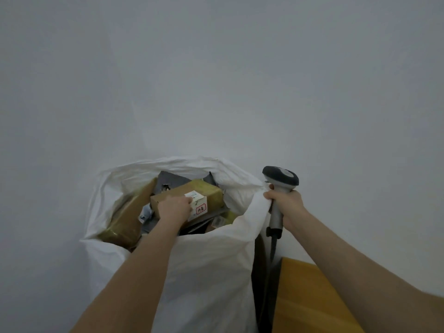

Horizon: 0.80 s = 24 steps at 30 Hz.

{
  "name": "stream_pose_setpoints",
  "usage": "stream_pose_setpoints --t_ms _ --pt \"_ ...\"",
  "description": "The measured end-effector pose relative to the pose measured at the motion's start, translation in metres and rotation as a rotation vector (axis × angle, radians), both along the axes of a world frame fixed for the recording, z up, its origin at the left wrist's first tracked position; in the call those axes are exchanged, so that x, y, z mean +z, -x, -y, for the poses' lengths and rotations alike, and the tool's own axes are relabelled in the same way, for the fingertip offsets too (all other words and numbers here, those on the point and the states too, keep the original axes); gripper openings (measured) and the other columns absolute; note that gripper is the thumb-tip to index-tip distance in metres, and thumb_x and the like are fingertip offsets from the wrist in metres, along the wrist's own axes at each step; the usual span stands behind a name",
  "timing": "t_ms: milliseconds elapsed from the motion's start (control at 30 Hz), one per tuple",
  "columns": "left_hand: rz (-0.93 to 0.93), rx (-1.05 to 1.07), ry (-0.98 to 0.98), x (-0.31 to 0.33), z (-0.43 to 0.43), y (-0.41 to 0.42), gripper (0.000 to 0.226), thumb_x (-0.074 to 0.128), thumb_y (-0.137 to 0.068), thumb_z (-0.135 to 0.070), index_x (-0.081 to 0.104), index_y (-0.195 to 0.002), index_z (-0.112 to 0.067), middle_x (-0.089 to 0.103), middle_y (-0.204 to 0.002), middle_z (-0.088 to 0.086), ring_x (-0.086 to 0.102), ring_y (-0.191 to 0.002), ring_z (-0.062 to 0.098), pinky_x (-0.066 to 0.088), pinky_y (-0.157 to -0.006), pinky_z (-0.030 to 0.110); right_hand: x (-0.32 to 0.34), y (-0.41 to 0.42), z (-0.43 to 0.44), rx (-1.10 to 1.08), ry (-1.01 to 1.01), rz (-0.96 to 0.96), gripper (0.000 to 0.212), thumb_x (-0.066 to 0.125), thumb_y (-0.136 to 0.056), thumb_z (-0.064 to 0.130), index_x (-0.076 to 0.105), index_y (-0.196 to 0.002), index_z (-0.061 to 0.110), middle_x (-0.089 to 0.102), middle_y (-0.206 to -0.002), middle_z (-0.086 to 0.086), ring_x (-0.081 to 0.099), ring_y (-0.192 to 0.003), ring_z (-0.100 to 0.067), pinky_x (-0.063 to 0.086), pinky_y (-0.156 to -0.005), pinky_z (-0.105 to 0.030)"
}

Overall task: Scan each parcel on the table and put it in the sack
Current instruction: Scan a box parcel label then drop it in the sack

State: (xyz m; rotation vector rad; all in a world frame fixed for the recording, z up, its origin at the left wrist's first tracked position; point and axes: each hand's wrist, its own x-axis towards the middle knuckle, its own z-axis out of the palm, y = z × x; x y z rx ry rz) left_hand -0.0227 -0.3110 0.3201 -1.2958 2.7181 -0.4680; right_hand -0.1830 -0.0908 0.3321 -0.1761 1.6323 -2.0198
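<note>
Our left hand [174, 209] clamps the box [189, 200] down into the sack [211, 260] — right hand [284, 200] grips both scanner [280, 180] and sack rim, so the mouth's held wide.

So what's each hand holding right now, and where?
Left hand grips the cardboard parcel by its near end, inside the sack. Right hand holds the scanner handle plus the sack's rim.

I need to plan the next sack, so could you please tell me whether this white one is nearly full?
Nearly full: brown cardboard boxes reach the white plastic sack rim.
</note>
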Motion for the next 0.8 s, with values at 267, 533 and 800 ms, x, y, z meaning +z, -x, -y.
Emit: stream_pose_setpoints --t_ms 267,533,800 --pt "-0.045 -0.030 -0.163 -0.001 0.002 0.009 0.043 0.027 -0.099 -0.041 0.042 -0.136 -0.024 0.048 -0.137 0.013 0.043 -0.122 0.034 0.037 -0.100 0.046 -0.023 0.001 -0.042 -0.112 0.026 0.137 0.010 0.071 -0.086 0.014 0.063 -0.088 0.009 0.070 -0.084 -0.009 0.067 -0.076 -0.022 0.055 -0.079 -0.038" --pt "-0.240 -0.176 -0.033 0.038 -0.052 0.022 0.036 0.036 -0.099 -0.029 0.052 -0.126 -0.011 0.049 -0.133 0.013 0.047 -0.120 0.030 0.041 -0.089 0.036 -0.024 -0.032 -0.089 -0.212 0.090 0.259 0.014 0.072 -0.086 0.017 0.061 -0.089 0.008 0.069 -0.075 -0.009 0.064 -0.066 -0.018 0.055 -0.074 -0.034" --pt "-0.375 -0.639 -0.018 0.048 -0.191 0.088 0.042 0.041 -0.099 -0.032 0.044 -0.136 -0.012 0.044 -0.136 0.011 0.040 -0.125 0.027 0.041 -0.093 0.040 -0.043 -0.059 -0.168 -0.418 0.112 0.329 0.012 0.069 -0.087 0.015 0.059 -0.088 0.007 0.062 -0.063 -0.007 0.057 -0.055 -0.016 0.053 -0.058 -0.029"
